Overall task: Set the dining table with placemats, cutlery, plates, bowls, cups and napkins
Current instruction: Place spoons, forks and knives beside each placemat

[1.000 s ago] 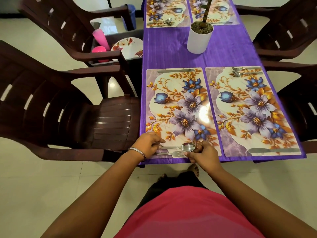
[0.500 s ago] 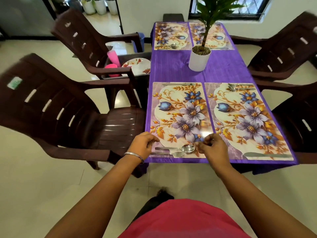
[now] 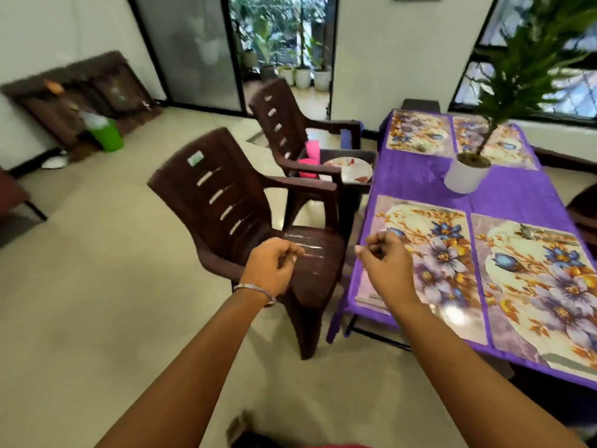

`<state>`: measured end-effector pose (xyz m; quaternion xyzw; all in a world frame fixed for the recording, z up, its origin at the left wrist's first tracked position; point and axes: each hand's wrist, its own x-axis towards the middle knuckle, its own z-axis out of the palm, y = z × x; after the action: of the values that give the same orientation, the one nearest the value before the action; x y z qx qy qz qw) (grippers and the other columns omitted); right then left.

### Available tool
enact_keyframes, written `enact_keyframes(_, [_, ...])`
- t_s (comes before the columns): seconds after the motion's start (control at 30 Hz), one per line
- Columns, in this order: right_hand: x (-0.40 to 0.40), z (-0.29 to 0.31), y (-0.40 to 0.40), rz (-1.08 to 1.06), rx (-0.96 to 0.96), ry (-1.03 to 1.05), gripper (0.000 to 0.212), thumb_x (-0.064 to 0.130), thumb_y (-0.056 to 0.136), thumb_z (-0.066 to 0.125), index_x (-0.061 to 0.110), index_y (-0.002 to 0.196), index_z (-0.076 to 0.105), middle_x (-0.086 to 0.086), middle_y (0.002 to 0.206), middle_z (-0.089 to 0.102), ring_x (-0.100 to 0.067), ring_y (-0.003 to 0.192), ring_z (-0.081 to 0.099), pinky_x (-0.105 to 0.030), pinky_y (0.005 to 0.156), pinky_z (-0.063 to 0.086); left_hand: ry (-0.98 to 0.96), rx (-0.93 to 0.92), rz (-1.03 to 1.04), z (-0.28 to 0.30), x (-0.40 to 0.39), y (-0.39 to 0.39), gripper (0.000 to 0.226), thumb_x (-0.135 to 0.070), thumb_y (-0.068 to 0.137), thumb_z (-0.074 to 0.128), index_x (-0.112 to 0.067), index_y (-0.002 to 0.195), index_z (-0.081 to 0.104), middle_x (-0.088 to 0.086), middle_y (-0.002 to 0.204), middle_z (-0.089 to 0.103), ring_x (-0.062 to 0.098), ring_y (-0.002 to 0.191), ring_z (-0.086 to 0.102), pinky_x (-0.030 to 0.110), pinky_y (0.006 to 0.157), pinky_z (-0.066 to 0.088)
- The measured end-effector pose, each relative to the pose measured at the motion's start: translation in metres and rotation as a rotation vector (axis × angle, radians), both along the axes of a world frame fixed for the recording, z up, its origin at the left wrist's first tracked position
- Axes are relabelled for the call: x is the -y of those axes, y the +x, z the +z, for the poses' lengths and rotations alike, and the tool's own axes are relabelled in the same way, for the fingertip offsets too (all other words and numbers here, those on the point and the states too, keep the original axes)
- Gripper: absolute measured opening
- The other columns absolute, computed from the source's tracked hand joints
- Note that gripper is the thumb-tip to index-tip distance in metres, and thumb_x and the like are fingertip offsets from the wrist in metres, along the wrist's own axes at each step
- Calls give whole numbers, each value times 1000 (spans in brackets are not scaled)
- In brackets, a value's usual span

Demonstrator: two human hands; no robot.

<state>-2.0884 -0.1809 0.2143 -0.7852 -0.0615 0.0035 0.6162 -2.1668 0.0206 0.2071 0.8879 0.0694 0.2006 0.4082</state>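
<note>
- My left hand [image 3: 273, 268] and right hand [image 3: 382, 261] hang loosely curled, holding nothing.
- Plates [image 3: 350, 169] on the far chair's [image 3: 290, 140] seat could slide off if I grab carelessly.

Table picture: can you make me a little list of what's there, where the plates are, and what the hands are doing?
table: purple cloth, four flowery placemats
centre: potted plant
plates: on the far chair's seat, beside pink cups
near chair: brown, nothing on the seat
left hand: loosely curled, holding nothing
right hand: loosely curled, holding nothing
</note>
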Motion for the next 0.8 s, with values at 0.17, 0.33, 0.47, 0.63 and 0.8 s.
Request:
enact_keyframes(0.17, [-140,41,-8,158,177,18,23,8,86,64,29,85,55,0,85,66,-4,76,61,-21,75,51,-2,136,178,41,-123,-24,24,6,80,62,-15,86,72,-2,89,70,-3,74,62,7,69,45])
enact_keyframes(0.33, [-327,88,-31,284,241,189,28,2,85,63,29,86,55,0,91,69,-7,86,65,-16,79,49,67,201,319,92,-287,-62,32,3,79,65,-29,81,68,-9,85,68,-2,73,61,9,65,44])
enact_keyframes(0.47, [-469,118,-45,338,273,289,21,7,83,65,25,93,58,7,90,68,-12,90,66,-35,85,54,119,213,382,130,-413,-90,26,-2,82,64,-28,84,68,-6,86,69,12,78,62,22,68,49])
enact_keyframes(0.63, [-592,135,-49,365,270,320,23,9,83,68,28,92,57,8,94,69,-13,96,64,-36,89,53,98,217,425,159,-529,-98,24,-6,84,62,-29,83,68,-10,87,69,9,80,62,21,66,50])
enact_keyframes(0.8, [-690,146,-23,372,261,394,19,10,84,67,24,94,58,4,95,69,-12,95,63,-25,82,51,73,268,398,178,-610,-60,26,-5,84,62,-30,79,65,-10,88,70,6,75,59,29,69,54])
